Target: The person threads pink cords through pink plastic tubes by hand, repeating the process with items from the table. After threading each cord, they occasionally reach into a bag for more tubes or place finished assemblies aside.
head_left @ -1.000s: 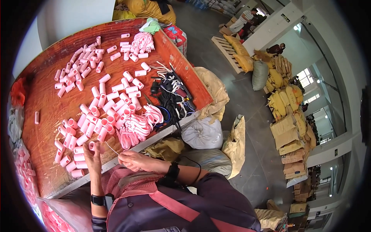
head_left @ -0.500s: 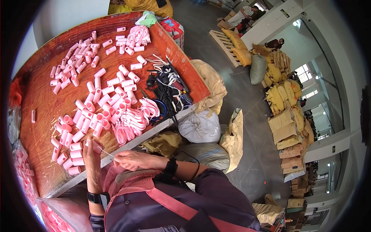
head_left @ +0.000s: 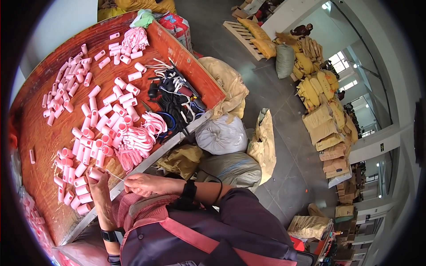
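Observation:
My left hand (head_left: pixel 100 189) is closed around a short pink tube (head_left: pixel 95 173) at the near edge of the red-brown wooden table (head_left: pixel 40 186). A thin pale strand (head_left: pixel 116 177), cord or rod, runs from beside the tube to my right hand (head_left: pixel 144 184), whose fingers are pinched on its other end. Whether the strand passes into the tube I cannot tell. Loose pink tubes (head_left: pixel 83 189) with side holes lie just beyond my left hand. A bundle of pink cords (head_left: pixel 135 144) rests on the table farther right.
Black tools and cords (head_left: pixel 175 99) lie tangled by the table's raised right side (head_left: pixel 186 62). A white sack (head_left: pixel 222 135) and brown paper bags (head_left: pixel 262 150) stand on the floor to the right. Stacked yellow sacks (head_left: pixel 317 88) and a wooden pallet (head_left: pixel 243 40) are farther off.
The table and its contents have shifted left in view. The pink tube in my left hand now shows more fully above the fingers. My right hand keeps its pinch on the strand.

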Available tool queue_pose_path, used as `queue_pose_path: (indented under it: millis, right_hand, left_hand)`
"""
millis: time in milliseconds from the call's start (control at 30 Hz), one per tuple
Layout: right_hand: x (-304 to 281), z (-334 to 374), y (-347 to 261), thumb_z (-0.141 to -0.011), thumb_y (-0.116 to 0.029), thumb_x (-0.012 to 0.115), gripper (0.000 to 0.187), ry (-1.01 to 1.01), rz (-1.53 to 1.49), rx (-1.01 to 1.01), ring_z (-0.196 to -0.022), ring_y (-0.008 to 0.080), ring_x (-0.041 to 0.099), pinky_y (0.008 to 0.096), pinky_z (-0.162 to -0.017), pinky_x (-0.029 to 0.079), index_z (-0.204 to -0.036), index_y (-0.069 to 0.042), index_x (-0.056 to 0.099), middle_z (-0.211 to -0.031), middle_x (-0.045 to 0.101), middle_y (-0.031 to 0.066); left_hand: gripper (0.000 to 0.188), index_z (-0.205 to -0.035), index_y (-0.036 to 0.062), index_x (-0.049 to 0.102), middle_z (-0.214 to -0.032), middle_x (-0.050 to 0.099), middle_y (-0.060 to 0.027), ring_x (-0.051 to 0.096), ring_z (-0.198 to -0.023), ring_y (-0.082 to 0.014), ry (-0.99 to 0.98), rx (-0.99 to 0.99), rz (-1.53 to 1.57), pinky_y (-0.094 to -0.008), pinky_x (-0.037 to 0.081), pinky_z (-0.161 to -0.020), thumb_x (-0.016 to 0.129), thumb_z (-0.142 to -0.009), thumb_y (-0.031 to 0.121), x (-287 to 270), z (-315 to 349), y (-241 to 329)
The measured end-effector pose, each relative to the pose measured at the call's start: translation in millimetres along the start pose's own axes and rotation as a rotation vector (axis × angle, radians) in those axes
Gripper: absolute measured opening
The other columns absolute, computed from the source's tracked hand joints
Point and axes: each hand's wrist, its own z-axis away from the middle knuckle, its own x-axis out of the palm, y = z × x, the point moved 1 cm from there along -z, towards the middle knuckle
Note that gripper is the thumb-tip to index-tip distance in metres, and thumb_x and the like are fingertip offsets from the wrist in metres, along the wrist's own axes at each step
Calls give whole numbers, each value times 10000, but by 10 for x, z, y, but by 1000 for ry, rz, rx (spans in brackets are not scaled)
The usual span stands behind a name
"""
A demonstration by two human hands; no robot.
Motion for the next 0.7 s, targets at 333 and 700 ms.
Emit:
queue_pose_path:
  millis: [333, 700]
  right_hand:
    - [-47, 1, 15, -1013, -328, 413, 297, -12, -16, -4, -479, -11, 263, 159, -406, 195, -918, -63, 505, -630, 313, -109]
    - [-39, -65, 81, -1013, -308, 418, 277, -44, -105, 16, -471, -3, 292, 161, -396, 217, -919, -64, 509, -627, 342, -100]
  left_hand:
    - [282, -1185, 50, 489, -978, 546, -9, 532, -861, -102, 54, -79, -13, -258, 452, -787, 583, -920, 49, 245, 103, 79]
    - [262, -1135, 55, 510, -931, 546, 8, 532, -792, -84, 89, -74, -145, -230, 444, -704, 602, -890, 38, 181, 138, 127]
